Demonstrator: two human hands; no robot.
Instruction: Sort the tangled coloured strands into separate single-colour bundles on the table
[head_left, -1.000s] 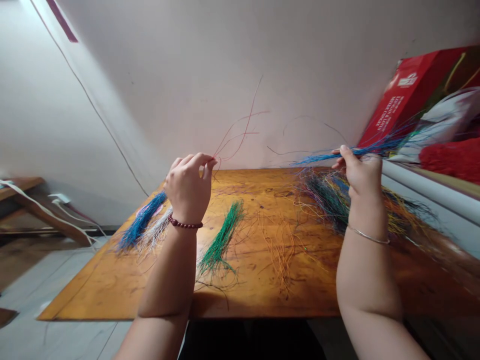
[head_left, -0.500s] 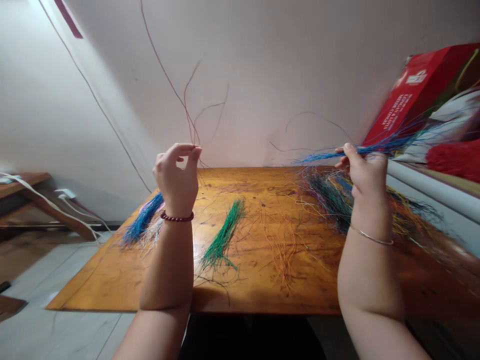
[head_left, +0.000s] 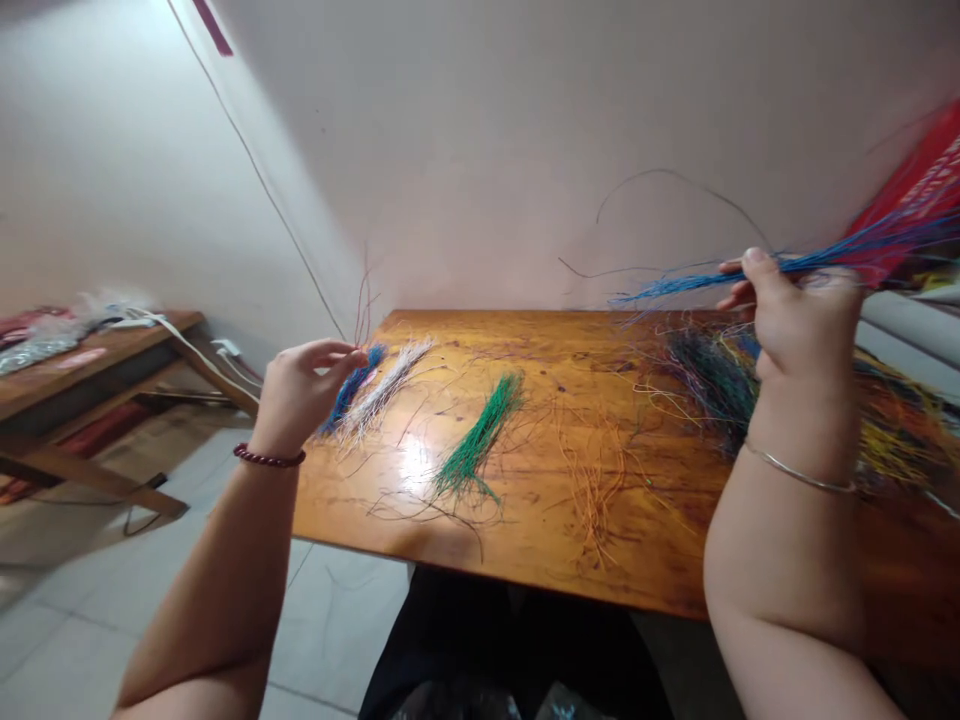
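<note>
My left hand (head_left: 300, 395) pinches a few thin reddish-brown wires (head_left: 364, 312) between thumb and fingertips, their ends pointing up. It hovers at the table's left side, close to a blue wire bundle (head_left: 347, 396) and a white wire bundle (head_left: 384, 394). Raised on the right, my right hand (head_left: 799, 310) is closed round a bunch of blue wires (head_left: 679, 286) held sideways, with a couple of loose dark strands curling from it. Between the hands, a green wire bundle (head_left: 480, 436) and scattered orange wires (head_left: 595, 492) lie on the wooden table (head_left: 525, 550).
Beneath my right hand lies a tangled pile of mixed dark wires (head_left: 709, 380), with yellow wires (head_left: 896, 445) beyond my wrist. A red box (head_left: 911, 190) stands at far right. On the left are a wooden bench (head_left: 161, 350) and white cables (head_left: 187, 335).
My view has turned left. My left hand has come down and left with its reddish-brown wires, nearer the blue and white bundles. My right hand still holds the blue wires.
</note>
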